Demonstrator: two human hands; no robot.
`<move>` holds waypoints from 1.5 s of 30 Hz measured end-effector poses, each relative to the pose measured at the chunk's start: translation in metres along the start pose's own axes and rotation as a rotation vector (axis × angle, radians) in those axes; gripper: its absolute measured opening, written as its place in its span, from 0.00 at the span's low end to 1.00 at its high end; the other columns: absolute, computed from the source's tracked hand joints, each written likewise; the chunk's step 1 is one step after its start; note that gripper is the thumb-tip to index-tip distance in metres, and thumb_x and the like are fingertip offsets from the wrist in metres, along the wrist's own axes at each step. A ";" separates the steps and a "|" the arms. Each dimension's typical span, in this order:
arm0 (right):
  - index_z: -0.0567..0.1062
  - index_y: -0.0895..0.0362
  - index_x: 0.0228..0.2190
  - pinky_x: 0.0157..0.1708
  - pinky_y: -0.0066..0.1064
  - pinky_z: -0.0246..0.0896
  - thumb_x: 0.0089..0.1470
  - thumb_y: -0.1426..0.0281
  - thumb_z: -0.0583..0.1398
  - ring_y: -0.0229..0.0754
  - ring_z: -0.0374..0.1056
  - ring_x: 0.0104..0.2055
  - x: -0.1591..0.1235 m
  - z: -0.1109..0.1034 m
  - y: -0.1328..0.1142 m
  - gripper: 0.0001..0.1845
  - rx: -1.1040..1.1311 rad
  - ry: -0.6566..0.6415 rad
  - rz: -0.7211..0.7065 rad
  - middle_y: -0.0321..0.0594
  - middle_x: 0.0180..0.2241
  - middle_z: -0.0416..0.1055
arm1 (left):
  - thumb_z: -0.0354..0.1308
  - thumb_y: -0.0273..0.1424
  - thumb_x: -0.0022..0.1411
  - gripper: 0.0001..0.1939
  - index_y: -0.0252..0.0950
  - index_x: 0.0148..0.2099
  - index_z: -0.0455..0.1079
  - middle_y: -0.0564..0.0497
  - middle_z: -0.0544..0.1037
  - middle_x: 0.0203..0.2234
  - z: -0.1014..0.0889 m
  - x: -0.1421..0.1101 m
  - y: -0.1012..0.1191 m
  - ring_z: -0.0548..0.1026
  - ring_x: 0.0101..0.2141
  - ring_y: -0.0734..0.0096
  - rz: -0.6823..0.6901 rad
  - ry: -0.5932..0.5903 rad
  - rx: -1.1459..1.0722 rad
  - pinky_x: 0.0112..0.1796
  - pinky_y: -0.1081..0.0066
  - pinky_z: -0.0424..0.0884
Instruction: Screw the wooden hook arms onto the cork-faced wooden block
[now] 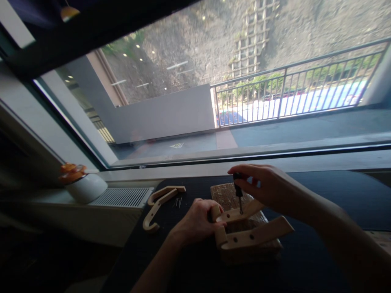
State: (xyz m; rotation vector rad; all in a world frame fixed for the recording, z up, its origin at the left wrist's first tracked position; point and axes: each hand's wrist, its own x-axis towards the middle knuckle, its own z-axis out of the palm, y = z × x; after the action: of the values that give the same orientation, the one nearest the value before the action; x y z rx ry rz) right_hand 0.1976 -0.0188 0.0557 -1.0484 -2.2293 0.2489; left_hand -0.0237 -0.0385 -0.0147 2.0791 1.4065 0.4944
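Observation:
My right hand (256, 183) is closed round the black handle of a screwdriver (238, 189). The shaft points down, its tip at a hole in a wooden hook (233, 215) that lies on a brown, shiny-surfaced block (224, 193). With its fingers wrapped round the curved end of that same hook, my left hand (203, 217) steadies it from the left. Nearer to me, a second wooden hook (259, 238) with two dark holes lies across the block. Whether a screw sits under the screwdriver tip is too small to tell.
Two more wooden hooks (155, 211) lie on the dark table (317, 195) at the left, beside several small screws (177, 202). A white pot with an orange top (87, 187) stands near a vent grille (122, 197). A large window (183, 134) rises behind the table.

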 end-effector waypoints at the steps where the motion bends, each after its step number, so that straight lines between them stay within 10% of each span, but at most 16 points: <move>1: 0.75 0.53 0.42 0.27 0.27 0.61 0.56 0.67 0.55 0.37 0.68 0.27 0.000 0.000 0.001 0.13 -0.003 -0.001 0.003 0.37 0.30 0.76 | 0.63 0.35 0.48 0.13 0.37 0.38 0.74 0.53 0.77 0.33 0.000 0.000 0.001 0.69 0.40 0.64 0.001 0.001 0.003 0.44 0.69 0.63; 45: 0.74 0.52 0.43 0.26 0.27 0.60 0.55 0.65 0.56 0.37 0.68 0.26 0.000 0.001 0.003 0.14 -0.015 0.005 0.007 0.36 0.29 0.76 | 0.62 0.33 0.49 0.11 0.36 0.37 0.75 0.52 0.77 0.32 0.002 -0.001 0.001 0.70 0.38 0.65 0.031 0.025 -0.019 0.42 0.70 0.63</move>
State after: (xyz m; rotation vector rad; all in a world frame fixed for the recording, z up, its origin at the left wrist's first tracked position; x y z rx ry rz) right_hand 0.1988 -0.0172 0.0534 -1.0636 -2.2265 0.2332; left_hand -0.0220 -0.0398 -0.0155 2.0895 1.3802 0.5466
